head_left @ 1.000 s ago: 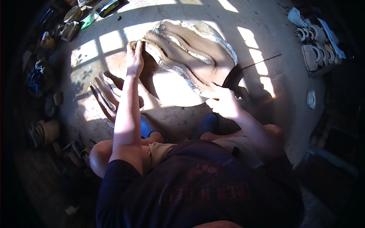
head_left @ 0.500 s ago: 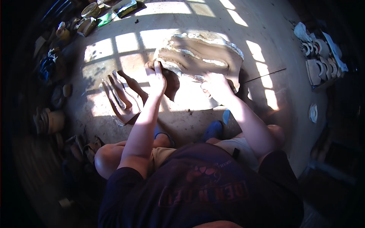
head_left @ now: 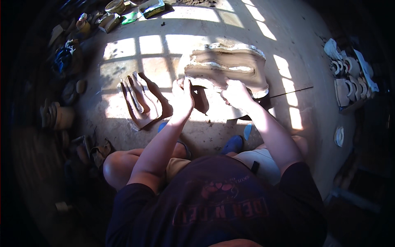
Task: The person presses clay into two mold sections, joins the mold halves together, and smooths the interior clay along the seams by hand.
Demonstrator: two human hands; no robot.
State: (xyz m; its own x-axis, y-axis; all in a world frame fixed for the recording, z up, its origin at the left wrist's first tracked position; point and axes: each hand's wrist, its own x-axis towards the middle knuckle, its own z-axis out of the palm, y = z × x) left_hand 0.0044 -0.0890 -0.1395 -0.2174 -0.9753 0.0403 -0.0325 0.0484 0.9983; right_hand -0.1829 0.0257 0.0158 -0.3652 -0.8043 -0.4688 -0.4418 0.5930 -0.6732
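Observation:
In front of me on the floor is a large block like a mould point(head_left: 255, 68), with a ragged white rim and wavy brown hollows. My left hand point(head_left: 183, 99) is closed at its near left corner, thumb up against the rim. Against the middle of the near rim rests my right hand point(head_left: 238, 95), fingers curled; whatever they may hold is hidden. A smaller brown piece with similar wavy ridges point(head_left: 150, 105) lies on the floor to the left of my left hand.
Shallow boxes point(head_left: 110, 22) and a round basket point(head_left: 115, 6) lie at the far left. Curved pale pieces point(head_left: 356, 86) stack at the right. A blue flat piece point(head_left: 247, 131) lies near my right shoe point(head_left: 233, 145). Window light stripes the floor point(head_left: 152, 144).
The whole view has shifted a little, so the floor things sit lower and farther right. My right hand has moved slightly left along the near rim. My left hand keeps to its corner.

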